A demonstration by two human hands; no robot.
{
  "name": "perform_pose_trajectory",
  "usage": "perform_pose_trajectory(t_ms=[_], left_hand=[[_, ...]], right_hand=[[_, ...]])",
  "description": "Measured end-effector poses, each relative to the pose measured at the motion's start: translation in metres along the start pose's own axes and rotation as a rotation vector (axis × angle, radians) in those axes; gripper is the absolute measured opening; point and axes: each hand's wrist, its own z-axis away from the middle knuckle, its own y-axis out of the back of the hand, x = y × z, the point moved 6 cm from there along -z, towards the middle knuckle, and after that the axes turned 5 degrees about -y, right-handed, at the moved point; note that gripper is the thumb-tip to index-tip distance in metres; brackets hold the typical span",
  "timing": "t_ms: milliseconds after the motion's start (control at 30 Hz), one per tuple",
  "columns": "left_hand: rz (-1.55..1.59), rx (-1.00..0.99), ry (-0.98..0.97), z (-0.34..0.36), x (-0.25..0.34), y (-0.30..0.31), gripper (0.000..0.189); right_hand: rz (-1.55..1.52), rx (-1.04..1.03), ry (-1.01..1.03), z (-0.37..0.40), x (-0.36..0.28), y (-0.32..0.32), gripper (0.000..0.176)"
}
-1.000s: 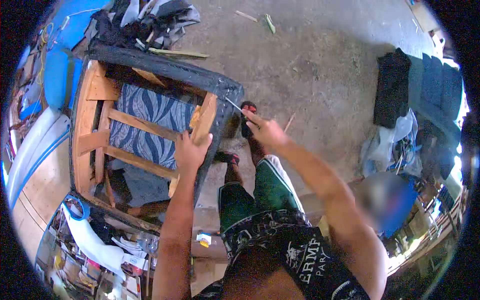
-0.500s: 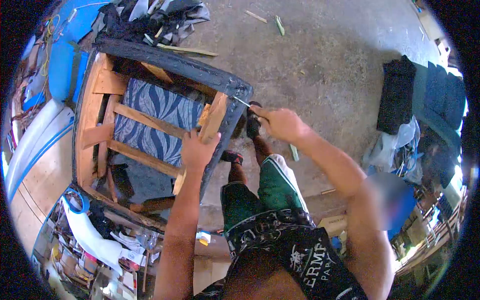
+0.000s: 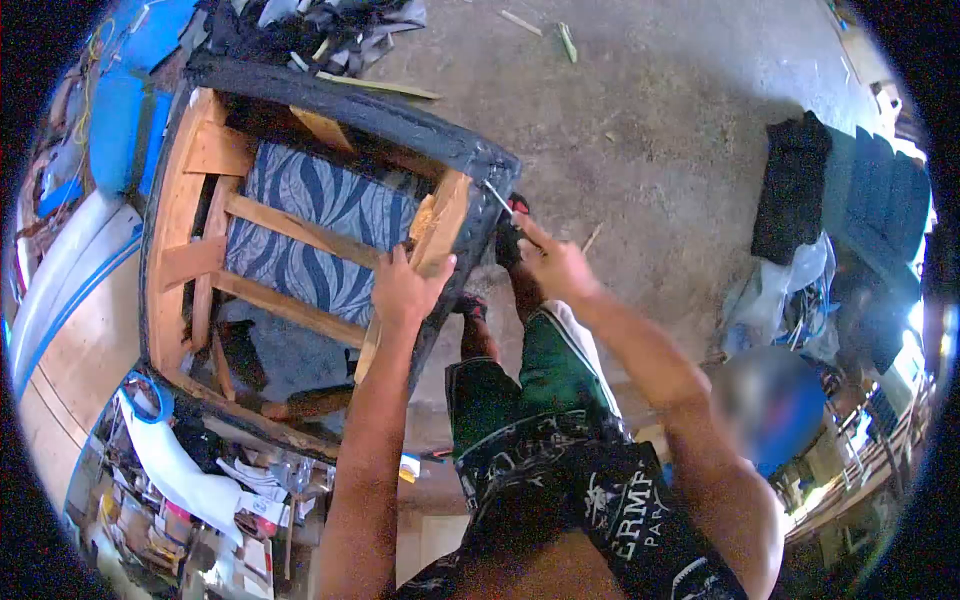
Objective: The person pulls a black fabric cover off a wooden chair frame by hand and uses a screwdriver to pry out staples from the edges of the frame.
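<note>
A wooden furniture frame (image 3: 300, 232) with dark covering round its outer edge (image 3: 330, 108) lies tilted on the floor at the left. Patterned blue-grey fabric (image 3: 290, 215) shows between its slats. My left hand (image 3: 405, 288) rests on the wooden rail at the frame's near right side, fingers apart, thumb against the wood. In my right hand (image 3: 562, 268) is a thin screwdriver-like tool (image 3: 497, 197), its metal shaft pointing at the dark covering near the frame's right corner. The fingers are wrapped round its handle, which is mostly hidden.
Torn dark material (image 3: 330, 40) lies beyond the frame. Wood scraps (image 3: 522, 23) are on the concrete floor. Dark cushions (image 3: 790, 185) and plastic bags stand at the right. Cluttered items (image 3: 190, 480) fill the lower left. A person's blurred head (image 3: 765, 405) is at the lower right.
The frame sits slightly farther right in view. My right hand has shifted down a little with the tool, still at the corner. My left hand has moved slightly right, with its fingers more spread.
</note>
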Motion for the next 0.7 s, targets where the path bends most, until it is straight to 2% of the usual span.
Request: perform_pose_trajectory(t_ms=[33,67,133,200,267,400,433,467,500,533,567,633,667,700], left_hand=[[0.005,0.011,-0.012,-0.002,0.002,0.002,0.086],[-0.004,0.006,-0.013,-0.003,0.003,0.004,0.086],[-0.012,-0.023,-0.013,0.005,0.003,0.002,0.086],[0.027,0.071,-0.05,0.002,0.007,0.008,0.081],[0.05,0.065,-0.045,0.003,0.007,0.01,0.081],[0.104,0.112,-0.082,0.0,0.001,0.008,0.082],[0.113,0.103,-0.073,0.0,0.001,0.01,0.082],[0.105,0.006,-0.011,0.0,0.0,0.007,0.085],[0.101,-0.08,0.045,-0.002,0.002,0.007,0.088],[0.121,-0.07,0.043,-0.006,0.004,0.008,0.088],[0.124,-0.056,0.033,-0.006,0.002,0.008,0.088],[0.123,-0.044,0.024,-0.003,-0.002,0.005,0.088],[0.117,-0.004,-0.01,-0.001,-0.002,0.005,0.088],[0.11,0.044,-0.039,-0.004,-0.001,0.004,0.089]], right_hand=[[0.135,-0.107,-0.012,-0.009,-0.013,0.022,0.047],[0.144,-0.093,-0.001,-0.023,-0.018,0.04,0.047],[0.462,-0.196,0.136,-0.027,-0.027,0.049,0.043],[0.507,-0.203,0.158,-0.029,-0.035,0.057,0.043],[0.549,-0.209,0.173,-0.034,-0.044,0.063,0.043],[0.593,-0.348,0.171,-0.049,-0.067,0.071,0.043],[0.584,-0.382,0.157,-0.051,-0.07,0.069,0.042],[0.591,-0.39,0.141,-0.044,-0.066,0.062,0.042],[0.517,-0.336,0.04,-0.037,-0.058,0.057,0.042],[0.449,-0.274,-0.044,-0.035,-0.051,0.052,0.042],[0.463,-0.269,-0.038,-0.028,-0.041,0.036,0.042],[0.115,-0.064,-0.044,-0.011,-0.012,0.004,0.046],[0.116,-0.061,-0.046,-0.004,-0.008,-0.013,0.046],[0.003,0.026,-0.033,-0.003,-0.008,-0.025,0.048]])
